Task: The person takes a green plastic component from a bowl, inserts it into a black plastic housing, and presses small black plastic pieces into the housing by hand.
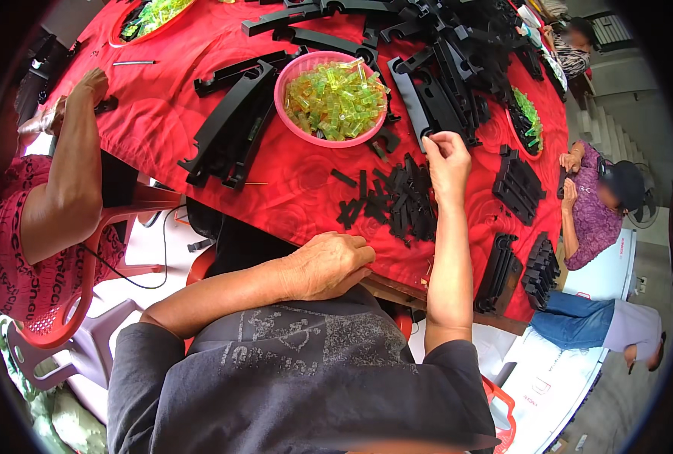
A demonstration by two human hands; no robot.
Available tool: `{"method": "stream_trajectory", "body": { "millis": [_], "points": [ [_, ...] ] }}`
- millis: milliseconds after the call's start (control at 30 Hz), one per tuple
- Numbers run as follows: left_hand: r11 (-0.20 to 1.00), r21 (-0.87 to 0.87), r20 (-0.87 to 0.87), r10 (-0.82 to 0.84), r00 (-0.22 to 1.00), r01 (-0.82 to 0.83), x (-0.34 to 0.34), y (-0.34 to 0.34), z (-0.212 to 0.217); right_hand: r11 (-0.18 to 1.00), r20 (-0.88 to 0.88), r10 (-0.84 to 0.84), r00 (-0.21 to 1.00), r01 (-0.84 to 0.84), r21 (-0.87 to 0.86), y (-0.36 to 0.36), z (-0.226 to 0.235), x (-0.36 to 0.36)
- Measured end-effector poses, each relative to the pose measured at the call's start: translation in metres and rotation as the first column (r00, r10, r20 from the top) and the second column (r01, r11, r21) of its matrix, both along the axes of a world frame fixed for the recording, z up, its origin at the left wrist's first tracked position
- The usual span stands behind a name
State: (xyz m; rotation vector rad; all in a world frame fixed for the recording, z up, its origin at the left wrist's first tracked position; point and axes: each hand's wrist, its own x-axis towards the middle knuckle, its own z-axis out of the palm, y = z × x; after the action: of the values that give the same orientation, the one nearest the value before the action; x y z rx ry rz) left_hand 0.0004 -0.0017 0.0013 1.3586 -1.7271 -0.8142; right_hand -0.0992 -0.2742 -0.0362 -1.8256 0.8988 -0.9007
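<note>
Wore a dark charcoal grey T-shirt with short sleeves ending above the elbows, both forearms left bare. Showed a faded, cracked pale grey print across the fabric, its shapes too worn and folded to make out. Creased and bunched loosely over the shoulders and upper arms. Carried no watch, bracelet or ring on the left hand (329, 265) or the right hand (448, 160), and no gloves on either. Had short, unpainted nails on the fingers in view
</note>
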Motion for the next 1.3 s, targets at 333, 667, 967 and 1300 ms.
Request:
{"method": "stream_trajectory", "body": {
  "millis": [333,667,967,1300],
  "points": [
    [1.0,0.005,0.009,-0.003,1.0,0.003,0.0,-0.001,-0.002,0.747,0.444,-0.145,0.884,-0.197,0.635,0.037,0.011,-0.072],
    [0.998,0.059,-0.003,0.027,1.0,-0.026,0.003,-0.005,0.005,0.684,0.599,-0.123,0.791,-0.37,0.629,0.084,0.028,-0.076],
    [0.936,0.168,-0.499,0.35,0.792,-0.308,0.006,-0.027,0.012,0.932,0.294,-0.039,0.955,-0.071,0.355,0.154,0.039,-0.031],
    [0.842,0.36,-0.463,0.534,0.708,-0.401,0.009,-0.034,0.0,0.921,-0.067,0.102,0.993,-0.12,-0.371,0.182,0.034,-0.025]
  ]
}}
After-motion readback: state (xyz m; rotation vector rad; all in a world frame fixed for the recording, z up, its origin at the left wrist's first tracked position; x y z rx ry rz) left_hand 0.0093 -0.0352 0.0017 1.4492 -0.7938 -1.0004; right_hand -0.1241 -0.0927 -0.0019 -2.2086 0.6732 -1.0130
